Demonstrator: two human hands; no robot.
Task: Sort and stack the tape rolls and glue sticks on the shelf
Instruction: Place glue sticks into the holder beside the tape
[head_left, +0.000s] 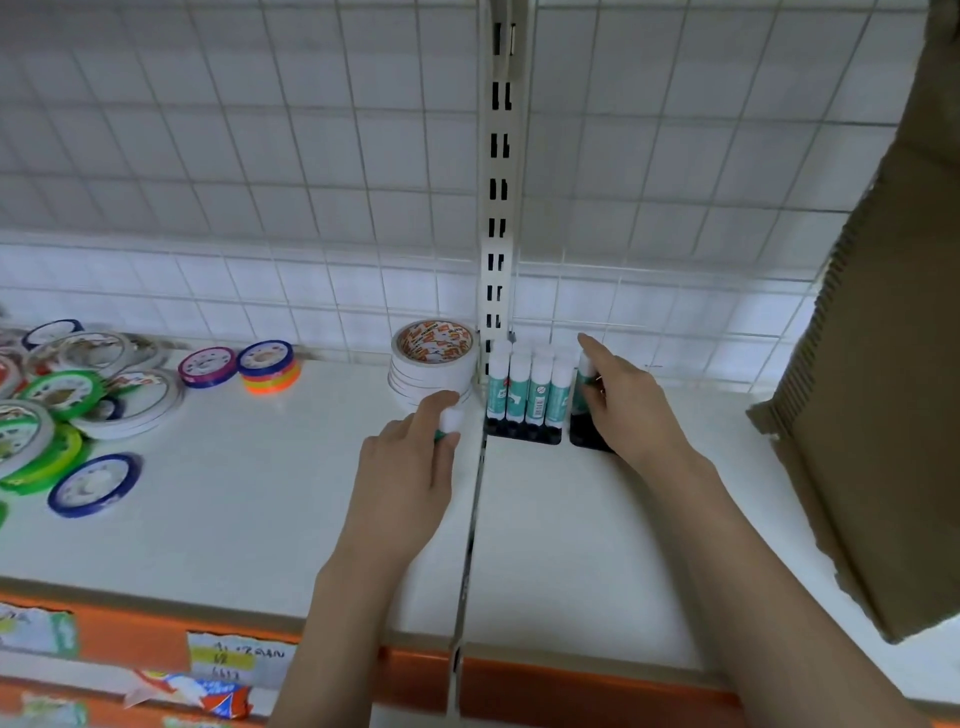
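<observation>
1. Left hand (410, 462) pinches a spare glue stick (450, 423), held ready near the shelf (571, 545) seam.
2. Right hand (623, 400) grips a glue stick (586, 387), standing it upright to extend the row.
3. Glue stick row (525, 389) stands against the back wall.
4. Stacked white tape (434, 366) sits beside the row; loose tape rolls (78, 405) far left, likely unsorted.
</observation>
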